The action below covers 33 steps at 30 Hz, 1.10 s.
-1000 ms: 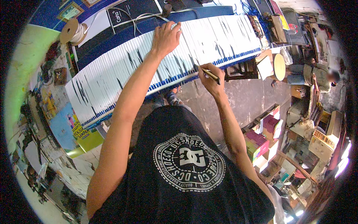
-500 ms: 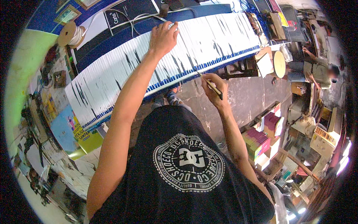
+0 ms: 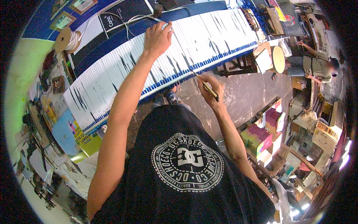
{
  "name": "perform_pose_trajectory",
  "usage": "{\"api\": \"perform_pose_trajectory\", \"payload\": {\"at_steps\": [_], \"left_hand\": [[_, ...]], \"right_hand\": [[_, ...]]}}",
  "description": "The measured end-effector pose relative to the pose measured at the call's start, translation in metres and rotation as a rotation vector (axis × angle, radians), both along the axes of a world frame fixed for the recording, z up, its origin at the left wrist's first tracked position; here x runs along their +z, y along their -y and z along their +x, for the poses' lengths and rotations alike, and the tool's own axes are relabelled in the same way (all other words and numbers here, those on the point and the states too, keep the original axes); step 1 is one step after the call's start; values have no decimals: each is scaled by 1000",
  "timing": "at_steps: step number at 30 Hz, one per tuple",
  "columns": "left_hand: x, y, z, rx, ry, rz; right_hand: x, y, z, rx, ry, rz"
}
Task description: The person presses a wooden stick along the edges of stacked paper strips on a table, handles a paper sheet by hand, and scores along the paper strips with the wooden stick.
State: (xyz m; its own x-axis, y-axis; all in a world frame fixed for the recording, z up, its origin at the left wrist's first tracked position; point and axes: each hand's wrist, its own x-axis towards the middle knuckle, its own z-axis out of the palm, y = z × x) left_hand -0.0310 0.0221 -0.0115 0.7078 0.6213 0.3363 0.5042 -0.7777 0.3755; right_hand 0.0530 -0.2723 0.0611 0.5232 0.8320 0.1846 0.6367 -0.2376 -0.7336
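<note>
Wkshop, evid.: cord spool (image 3: 64, 39), purple-topped stacks (image 3: 257, 139), scuffed conc. floor (image 3: 238, 93), 2nd person (image 3: 312, 68) nearby.

The left arm (image 3: 112, 142) extends forward and angles inward, bare, with the elbow slightly bent. The left hand (image 3: 157, 39) is positioned farther forward than the right, back facing up, fingers bent, thumb side toward the right. The right arm (image 3: 231, 127), also bare, slants forward and inward from the lower right. The right hand (image 3: 210, 89) is set in a pencil-style grip, thumb and fingers drawn together. The hands are well apart.
</note>
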Motion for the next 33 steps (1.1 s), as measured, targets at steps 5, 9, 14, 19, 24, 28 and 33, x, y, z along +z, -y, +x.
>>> {"api": "perform_pose_trajectory", "payload": {"at_steps": [5, 9, 14, 19, 24, 28, 33], "left_hand": [[-1, 1, 0, 12, 10, 17], [2, 2, -2, 12, 0, -2], [0, 1, -2, 3, 14, -15], [2, 0, -1, 11, -27, -17], [3, 1, 1, 1, -26, -38], [1, 0, 0, 7, -40, -4], [3, -2, -2, -3, -36, 9]], "right_hand": [[-4, -1, -4, -5, -32, 18], [-8, 8, -6, -12, -14, 46], [-7, 10, -7, -26, -52, 75], [-9, 15, -3, -8, -28, 72], [-14, 15, -3, -25, -42, 79], [-19, 12, -3, -36, -107, 80], [-25, 23, -2, -18, -114, 68]]}}
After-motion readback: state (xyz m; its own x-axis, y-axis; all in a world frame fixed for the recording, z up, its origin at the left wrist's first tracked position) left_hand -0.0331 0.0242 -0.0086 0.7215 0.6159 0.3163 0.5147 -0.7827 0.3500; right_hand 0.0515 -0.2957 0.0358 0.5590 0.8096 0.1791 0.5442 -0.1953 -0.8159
